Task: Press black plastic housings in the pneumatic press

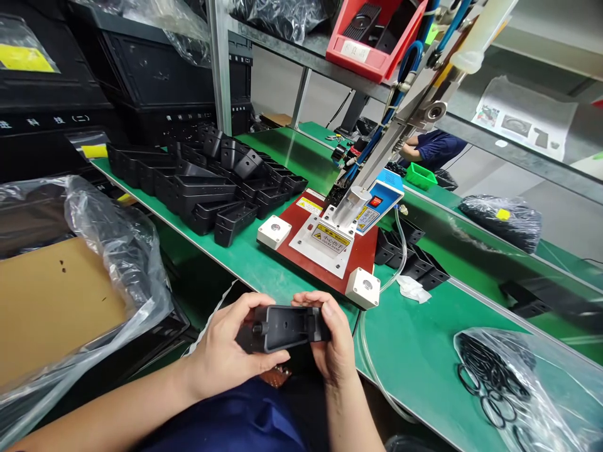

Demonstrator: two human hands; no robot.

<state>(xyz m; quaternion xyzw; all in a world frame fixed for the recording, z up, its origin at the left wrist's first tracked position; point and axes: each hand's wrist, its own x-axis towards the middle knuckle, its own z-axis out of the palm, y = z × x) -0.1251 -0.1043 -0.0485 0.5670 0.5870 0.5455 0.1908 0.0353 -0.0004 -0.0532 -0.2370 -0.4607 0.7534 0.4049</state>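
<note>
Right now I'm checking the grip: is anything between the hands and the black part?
Nothing visible. The left hand and right hand both hold the black part directly, bare fingers on its ends, in front of the red fixture.

The green desk (424,351) runs beneath a metal shelf (301,47); black crates (155,69) stack at left under even light.

A red press fixture (325,242) with white corner buttons sits on the green surface (414,351), a heap of black plastic brackets (207,179) behind it to the left, a clear bag of black rubber rings (513,383) at right, and a red bin (377,31) on the shelf above.
</note>
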